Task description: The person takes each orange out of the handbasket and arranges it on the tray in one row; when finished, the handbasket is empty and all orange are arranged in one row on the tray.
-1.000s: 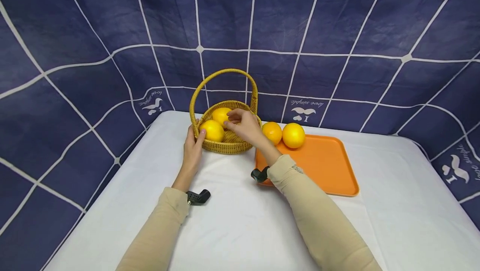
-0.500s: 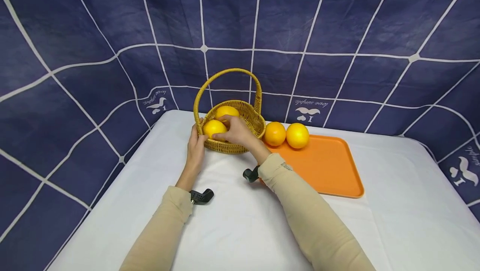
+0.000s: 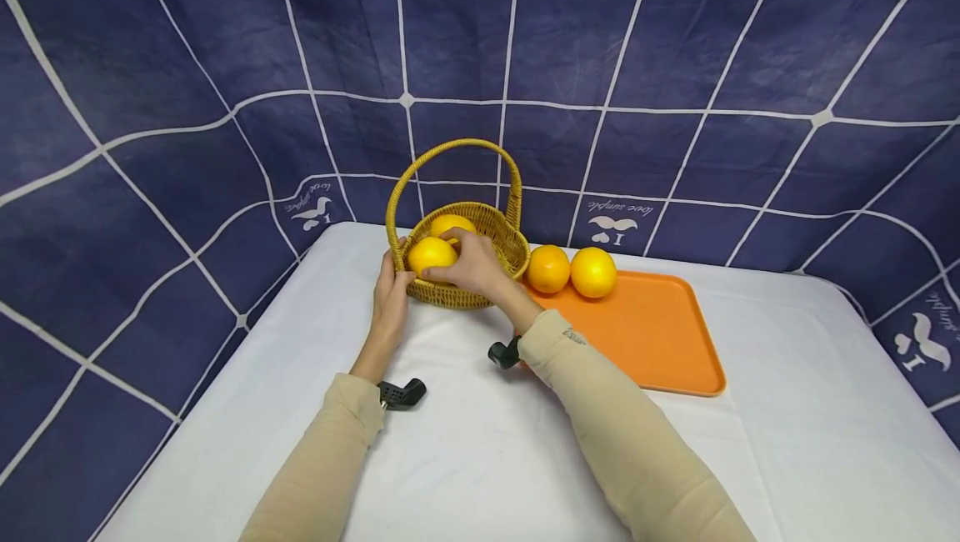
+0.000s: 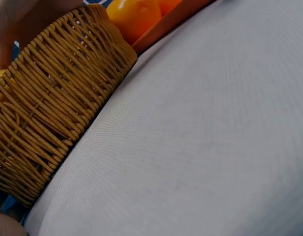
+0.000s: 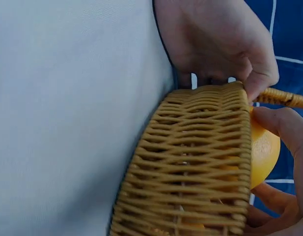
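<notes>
A woven basket (image 3: 450, 298) with a tall arched handle stands at the back of the table, holding two oranges. My left hand (image 3: 391, 300) grips its left side at the foot of the handle, the thumb on the rim in the right wrist view. Reaching in over the front rim, my right hand (image 3: 478, 267) holds the front orange (image 3: 431, 255) between thumb and fingers. That orange shows partly above the rim in the right wrist view (image 5: 265, 155). Behind it lies the rear orange (image 3: 452, 223), partly covered by the right hand.
Right of the basket, an orange tray (image 3: 645, 333) carries two oranges, one (image 3: 549, 268) close by the basket and the other (image 3: 593, 273) beside it. A white cloth (image 3: 450, 459) covers the table. Dark blue checked fabric (image 3: 570, 50) hangs behind and at the sides.
My right hand has moved left from above the basket's middle onto the front orange and closed around it. The left thumb has shifted off that orange onto the rim.
</notes>
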A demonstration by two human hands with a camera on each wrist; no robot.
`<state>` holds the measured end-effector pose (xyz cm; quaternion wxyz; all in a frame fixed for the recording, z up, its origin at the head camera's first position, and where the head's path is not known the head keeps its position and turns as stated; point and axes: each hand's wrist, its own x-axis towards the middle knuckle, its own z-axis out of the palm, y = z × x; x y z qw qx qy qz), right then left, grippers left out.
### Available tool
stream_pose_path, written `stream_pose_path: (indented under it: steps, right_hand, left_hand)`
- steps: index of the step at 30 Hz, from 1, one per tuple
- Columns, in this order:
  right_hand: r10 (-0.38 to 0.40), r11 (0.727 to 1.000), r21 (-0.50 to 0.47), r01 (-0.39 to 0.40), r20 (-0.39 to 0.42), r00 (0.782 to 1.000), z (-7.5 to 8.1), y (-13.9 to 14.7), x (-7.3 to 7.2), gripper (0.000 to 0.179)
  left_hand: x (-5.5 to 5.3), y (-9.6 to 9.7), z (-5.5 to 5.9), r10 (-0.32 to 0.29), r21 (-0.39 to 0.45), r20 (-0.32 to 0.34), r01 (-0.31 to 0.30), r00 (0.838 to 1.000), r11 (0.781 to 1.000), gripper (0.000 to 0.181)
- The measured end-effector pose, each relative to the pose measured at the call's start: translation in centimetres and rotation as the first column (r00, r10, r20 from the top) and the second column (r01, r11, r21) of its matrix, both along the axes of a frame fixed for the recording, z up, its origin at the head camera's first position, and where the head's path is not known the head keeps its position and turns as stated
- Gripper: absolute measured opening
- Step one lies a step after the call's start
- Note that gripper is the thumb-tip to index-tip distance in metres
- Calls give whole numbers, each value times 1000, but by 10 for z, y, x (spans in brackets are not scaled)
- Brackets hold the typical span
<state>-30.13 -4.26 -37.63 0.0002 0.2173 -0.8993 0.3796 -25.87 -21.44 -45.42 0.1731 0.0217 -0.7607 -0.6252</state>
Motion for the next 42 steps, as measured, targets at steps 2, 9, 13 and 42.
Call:
stream_pose_path:
  steps: [2,9,13,42]
  right_hand:
    - [-2,1000,-5,1,-20,1000,4,5,3,70]
    - [-33,994,-107,29,-32,999,15,26,12,70]
    - [-52,986,-161,48,-20,998,18,39,14,70]
    - [-347,909,-215,357,85,934,36,217,44,80]
  left_hand:
    - [0,0,0,5,-6,10,-5,1000,1000,63]
    - [-1,-2,2,-13,1,11,13,1000,1000,64]
    - [-2,-2,2,-21,16,11,20,1000,1000,64]
    - [-1,1,-2,-16,24,-9,16,1000,1000,63]
